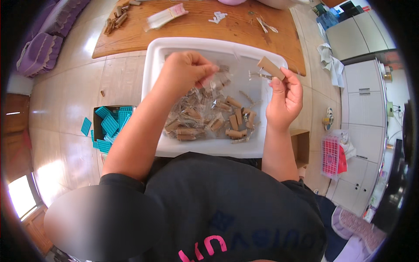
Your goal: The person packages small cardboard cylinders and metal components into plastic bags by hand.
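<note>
White tray (152,78) holds bagged brown tags (209,122).

Both forearms are reaching forward from the lower edge. The left hand (185,70) is curling with fingertips pinched together; the right hand (284,98) is rising upright, thumb and forefinger pinching.

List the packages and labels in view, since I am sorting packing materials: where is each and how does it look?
Clear plastic bags: in the white tray, crumpled, holding brown tags.
Brown tag: in the right hand, small rectangle.
Clear packet: on the wooden table, long, pink end.
Cardboard box: on the floor at left, holding teal pieces.
</note>
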`<state>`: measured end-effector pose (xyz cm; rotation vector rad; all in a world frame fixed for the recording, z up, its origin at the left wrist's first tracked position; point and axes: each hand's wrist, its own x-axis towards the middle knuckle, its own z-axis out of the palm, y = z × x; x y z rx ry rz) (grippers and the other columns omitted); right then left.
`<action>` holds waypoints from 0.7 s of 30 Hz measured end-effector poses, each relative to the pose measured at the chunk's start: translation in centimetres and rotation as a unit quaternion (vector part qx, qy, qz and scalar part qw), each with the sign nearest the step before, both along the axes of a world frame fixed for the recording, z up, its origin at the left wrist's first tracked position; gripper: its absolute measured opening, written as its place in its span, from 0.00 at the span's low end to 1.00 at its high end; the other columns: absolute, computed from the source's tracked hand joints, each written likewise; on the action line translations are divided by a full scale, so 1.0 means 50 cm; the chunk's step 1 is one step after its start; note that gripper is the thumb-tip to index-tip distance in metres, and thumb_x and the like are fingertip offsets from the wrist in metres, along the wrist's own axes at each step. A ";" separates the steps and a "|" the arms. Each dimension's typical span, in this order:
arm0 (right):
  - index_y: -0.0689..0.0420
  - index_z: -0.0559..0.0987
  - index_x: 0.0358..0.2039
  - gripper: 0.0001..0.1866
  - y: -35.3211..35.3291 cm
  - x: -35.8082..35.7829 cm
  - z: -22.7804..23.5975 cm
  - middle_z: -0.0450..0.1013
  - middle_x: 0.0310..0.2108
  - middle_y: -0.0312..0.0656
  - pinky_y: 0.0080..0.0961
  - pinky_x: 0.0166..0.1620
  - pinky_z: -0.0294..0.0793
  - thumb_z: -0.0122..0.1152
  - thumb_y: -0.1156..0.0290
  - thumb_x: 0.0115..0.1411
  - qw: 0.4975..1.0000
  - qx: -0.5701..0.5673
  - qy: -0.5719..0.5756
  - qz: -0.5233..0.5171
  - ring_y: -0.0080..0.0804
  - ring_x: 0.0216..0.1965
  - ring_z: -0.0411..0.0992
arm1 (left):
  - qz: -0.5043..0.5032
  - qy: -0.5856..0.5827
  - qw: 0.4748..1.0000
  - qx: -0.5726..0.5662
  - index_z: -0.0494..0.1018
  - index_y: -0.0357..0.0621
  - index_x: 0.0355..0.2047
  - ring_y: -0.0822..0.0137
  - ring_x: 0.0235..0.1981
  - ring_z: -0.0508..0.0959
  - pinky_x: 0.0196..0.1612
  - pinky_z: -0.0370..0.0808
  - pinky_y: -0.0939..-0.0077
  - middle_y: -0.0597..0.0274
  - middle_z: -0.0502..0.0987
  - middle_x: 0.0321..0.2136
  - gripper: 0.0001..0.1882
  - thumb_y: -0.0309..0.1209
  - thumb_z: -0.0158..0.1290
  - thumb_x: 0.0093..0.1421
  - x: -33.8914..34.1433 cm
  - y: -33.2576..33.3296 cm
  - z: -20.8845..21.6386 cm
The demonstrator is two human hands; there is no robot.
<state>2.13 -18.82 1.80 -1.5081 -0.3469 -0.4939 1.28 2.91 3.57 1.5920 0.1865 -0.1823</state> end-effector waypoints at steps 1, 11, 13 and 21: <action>0.63 0.72 0.40 0.12 -0.004 0.003 -0.006 0.68 0.31 0.34 0.13 0.35 0.64 0.56 0.82 0.54 0.999 -0.020 -0.036 -0.015 0.17 0.30 0.64 | -0.023 0.028 0.999 -0.001 0.72 0.37 0.22 0.78 0.17 0.71 0.20 0.69 0.85 0.65 0.73 0.17 0.08 0.29 0.57 0.53 -0.009 -0.009 -0.002; 0.61 0.75 0.36 0.13 -0.008 -0.004 0.011 0.71 0.28 0.42 0.18 0.28 0.69 0.59 0.85 0.48 0.946 -0.248 -0.196 -0.077 0.26 0.25 0.68 | -0.076 0.019 0.997 -0.025 0.72 0.35 0.24 0.78 0.18 0.71 0.21 0.69 0.85 0.65 0.73 0.17 0.11 0.31 0.59 0.52 -0.022 -0.016 -0.010; 0.61 0.75 0.36 0.13 -0.004 -0.005 0.011 0.71 0.27 0.43 0.19 0.29 0.69 0.59 0.85 0.47 0.943 -0.252 -0.210 -0.057 0.29 0.25 0.68 | -0.082 0.031 0.996 -0.029 0.72 0.35 0.24 0.79 0.18 0.70 0.22 0.69 0.86 0.66 0.74 0.18 0.10 0.31 0.59 0.52 -0.025 -0.015 -0.005; 0.61 0.75 0.36 0.12 0.001 -0.007 0.004 0.71 0.27 0.39 0.19 0.32 0.68 0.60 0.81 0.49 0.970 -0.228 -0.037 0.074 0.26 0.27 0.68 | -0.103 -0.005 0.993 -0.062 0.73 0.35 0.31 0.78 0.22 0.72 0.27 0.70 0.86 0.65 0.75 0.22 0.11 0.29 0.59 0.51 -0.023 -0.026 -0.036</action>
